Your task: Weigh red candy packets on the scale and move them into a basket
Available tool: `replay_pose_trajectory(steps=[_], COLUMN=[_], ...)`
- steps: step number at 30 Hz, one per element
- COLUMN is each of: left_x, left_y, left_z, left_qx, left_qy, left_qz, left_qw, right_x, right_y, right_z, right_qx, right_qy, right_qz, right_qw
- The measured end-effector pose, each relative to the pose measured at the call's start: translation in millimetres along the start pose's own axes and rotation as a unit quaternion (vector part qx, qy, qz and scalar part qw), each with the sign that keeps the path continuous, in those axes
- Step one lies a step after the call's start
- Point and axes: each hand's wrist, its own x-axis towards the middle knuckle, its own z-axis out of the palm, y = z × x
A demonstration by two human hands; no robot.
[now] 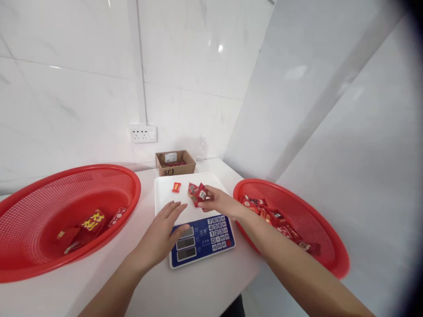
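Observation:
My right hand (220, 203) grips a few small red wrapped packets (197, 193) above the white pan of a digital scale (165, 200). Fingers apart and holding nothing, my left hand (164, 231) hovers over the scale's left side, partly covering its displays. One small red packet (176, 187) with yellow print lies on the pan, beyond my left fingertips. The scale's blue keypad panel (218, 235) faces me. What is inside the packets cannot be seen.
To the left stands a large red plastic basket (109, 169) with several red packets inside. Another red basket (337, 246) with many packets is on the right, by the wall. A small cardboard box (180, 169) sits behind the scale, below a wall socket (143, 134).

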Motion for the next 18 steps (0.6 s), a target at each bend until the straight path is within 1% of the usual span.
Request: replay_pose_trajectory(steps=[1,3,5,6,9,12,14,18], left_x=[0,1,1,2,3,3,3,3], left_y=[-1,-4,-7,-8,-12,-15,-16,-17], left_z=[0,2,3,4,7,10,12,14], left_qx=[0.004,0.014,0.029,0.04,0.081,0.115,0.123,0.121], left_qy=[0.0,0.002,-0.003,-0.009,-0.02,-0.03,-0.041,-0.043], left_qz=[-0.003,-0.003,-0.002,-0.004,-0.015,-0.021,-0.019,-0.009], left_qw=[1.0,1.0,1.0,0.999,0.996,0.993,0.991,0.992], right_x=[6,14,18,18,16,13,12,12], right_y=[1,1,0,-1,-1,3,8,16], right_z=[5,11,12,10,-3,-19,-27,-32], right_qx=[0.015,0.043,0.05,0.037,-0.078,-0.204,-0.24,-0.249], right_qy=[-0.01,-0.007,0.019,0.038,0.108,0.176,0.202,0.203], right_qz=[-0.002,-0.004,-0.008,-0.01,0.006,0.054,0.074,0.097], right_qw=[1.0,0.999,0.999,0.999,0.991,0.961,0.947,0.942])
